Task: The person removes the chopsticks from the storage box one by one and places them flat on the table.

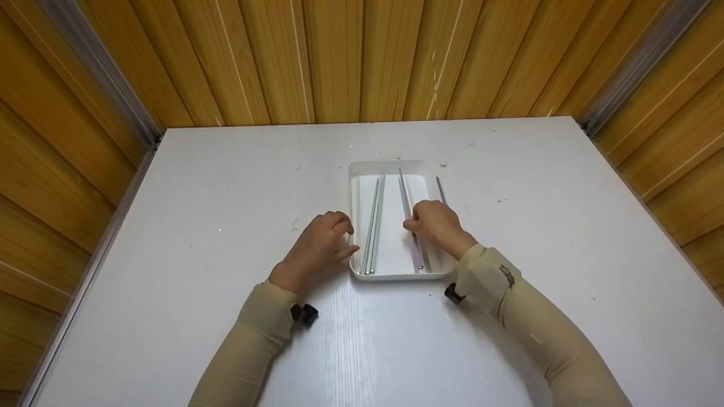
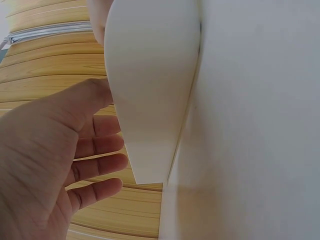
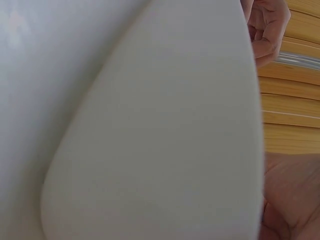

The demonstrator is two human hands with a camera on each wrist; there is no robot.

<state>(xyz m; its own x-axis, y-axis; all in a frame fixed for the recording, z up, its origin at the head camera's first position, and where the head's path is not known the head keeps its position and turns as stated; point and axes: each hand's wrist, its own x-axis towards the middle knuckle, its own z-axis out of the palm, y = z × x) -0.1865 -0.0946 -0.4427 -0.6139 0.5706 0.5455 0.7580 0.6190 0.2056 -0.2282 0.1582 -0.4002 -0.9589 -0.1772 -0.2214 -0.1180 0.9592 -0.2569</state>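
Observation:
A white rectangular tray (image 1: pixel 390 277) lies on the table with long thin chopsticks in it. Several pale green chopsticks (image 1: pixel 373 226) rest along its left side. Purple chopsticks (image 1: pixel 404 195) slant along the right half, and my right hand (image 1: pixel 438 223) pinches at their middle, thumb against them. In the right wrist view the tray wall hides most of that hand. My left hand (image 1: pixel 322 240) is at the tray's left rim, fingers loosely bent and thumb near the edge. In the left wrist view its fingers (image 2: pixel 100 167) are spread beside the wall, holding nothing.
A dark grey stick (image 1: pixel 442 191) shows along the tray's right edge, partly hidden by the right hand. White table surface (image 1: pixel 254 186) surrounds the tray. Wood-patterned panels (image 1: pixel 334 62) stand behind the table and at both sides.

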